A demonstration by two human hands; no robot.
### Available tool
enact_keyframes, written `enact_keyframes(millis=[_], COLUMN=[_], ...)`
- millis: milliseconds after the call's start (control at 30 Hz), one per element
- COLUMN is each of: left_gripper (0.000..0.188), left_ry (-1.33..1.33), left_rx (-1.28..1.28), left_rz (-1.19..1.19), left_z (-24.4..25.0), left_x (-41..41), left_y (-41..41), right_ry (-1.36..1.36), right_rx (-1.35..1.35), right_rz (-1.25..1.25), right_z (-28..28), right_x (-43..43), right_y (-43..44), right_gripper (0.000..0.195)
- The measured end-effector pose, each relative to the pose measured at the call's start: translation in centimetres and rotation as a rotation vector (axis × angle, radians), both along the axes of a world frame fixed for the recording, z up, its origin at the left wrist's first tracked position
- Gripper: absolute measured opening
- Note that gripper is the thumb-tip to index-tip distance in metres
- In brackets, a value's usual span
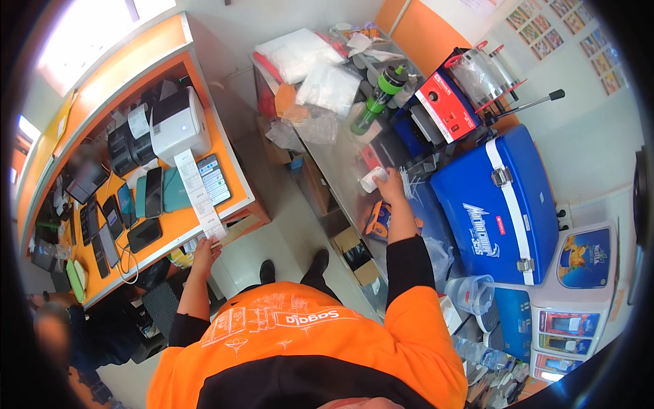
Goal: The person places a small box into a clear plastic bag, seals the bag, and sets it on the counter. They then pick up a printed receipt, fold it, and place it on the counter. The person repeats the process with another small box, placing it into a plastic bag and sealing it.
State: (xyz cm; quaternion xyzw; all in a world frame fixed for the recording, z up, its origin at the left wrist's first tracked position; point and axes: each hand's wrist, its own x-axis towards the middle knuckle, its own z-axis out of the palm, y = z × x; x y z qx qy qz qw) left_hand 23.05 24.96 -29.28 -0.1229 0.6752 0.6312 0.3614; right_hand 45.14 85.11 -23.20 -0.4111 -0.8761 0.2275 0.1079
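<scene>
My left hand (206, 254) is at the lower end of a long strip of printed paper (194, 189), with the fingers against it. The strip comes out of a white label printer (180, 128) and hangs over the edge of the orange counter (176, 230). Over the steel table (327, 163), my right hand (391, 186) holds a small white roll or cup-like object (371, 179) that bears print. Below that hand lies an orange and blue packet (379, 220). A lit smartphone (214, 180) rests on the counter beside the strip.
Several phones (145, 235) and a black printer (125, 148) occupy the counter. The steel table carries plastic bags (329, 89), a green bottle (380, 97), a cup sealing machine (449, 105) and a blue cooler box (495, 209). A person (110, 332) is at the lower left.
</scene>
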Motion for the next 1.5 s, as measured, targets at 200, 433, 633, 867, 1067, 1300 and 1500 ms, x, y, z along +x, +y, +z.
enact_keyframes(millis=[200,433,633,867,1067,1300,1500], left_gripper=[0.026,0.026,0.025,0.026,0.028,0.032,0.028], left_ry=[0.034,0.064,0.039,0.047,0.064,0.114,0.101], left_rx=[-0.026,-0.012,-0.004,0.009,0.006,0.041,0.095], left_rz=[0.046,0.084,0.120,0.100,0.082,0.054,0.055], left_z=[0.9,-0.6,0.4,-0.1,-0.3,0.8,1.8], left_x=[1.4,1.1,1.2,0.9,1.3,1.6,2.0], left_y=[0.4,0.7,2.0,2.1,1.1,1.1,0.8], right_ry=[0.305,0.223,0.284,0.310,0.280,0.065,0.274], right_rx=[-0.633,-0.593,-0.655,-0.645,-0.395,0.210,-0.116], right_rz=[-0.027,0.020,0.064,0.100,0.156,0.014,0.516], right_z=[2.5,7.5,8.8,9.0,6.4,1.7,3.8], right_x=[-3.1,-3.7,-3.6,-3.1,-4.1,-5.7,-12.2], right_y=[2.6,2.7,2.3,2.1,2.2,-0.6,-19.5], right_gripper=[0.027,0.028,0.026,0.023,0.021,0.064,0.052])
